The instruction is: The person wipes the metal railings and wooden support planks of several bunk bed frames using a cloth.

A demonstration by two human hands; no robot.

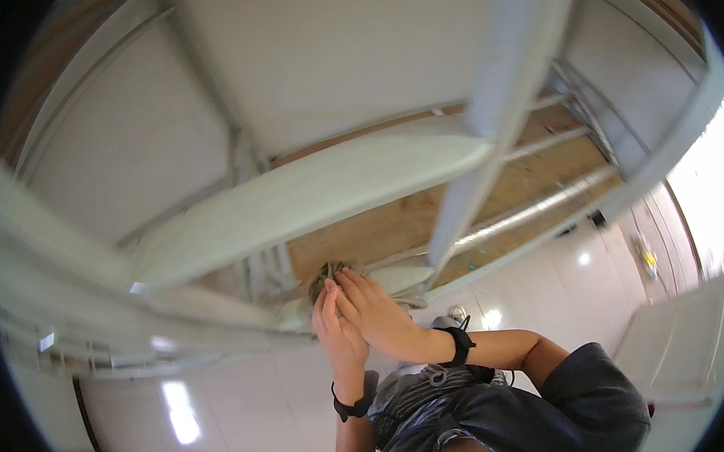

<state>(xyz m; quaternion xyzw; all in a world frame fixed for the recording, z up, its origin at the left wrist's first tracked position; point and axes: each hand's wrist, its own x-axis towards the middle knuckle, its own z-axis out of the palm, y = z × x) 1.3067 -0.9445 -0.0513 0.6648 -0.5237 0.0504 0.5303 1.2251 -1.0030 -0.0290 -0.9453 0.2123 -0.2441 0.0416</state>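
Note:
My left hand (340,333) and my right hand (383,318) come together near the middle of the view, fingers pointing up and both on a crumpled grey-brown cloth (326,278). Part of the cloth is hidden behind my fingers, and how each hand grips it is hard to make out. A black band circles each wrist. Just beyond the hands runs a long white shelf panel (310,198) of a white metal frame. A smaller white panel (402,277) lies close to my right hand.
A white upright post (478,188) stands right of the hands. Below the shelf lies a worn brown board (374,228). A white boxy object (685,330) is at the lower right. Glossy tiled floor (255,406) spreads around my feet.

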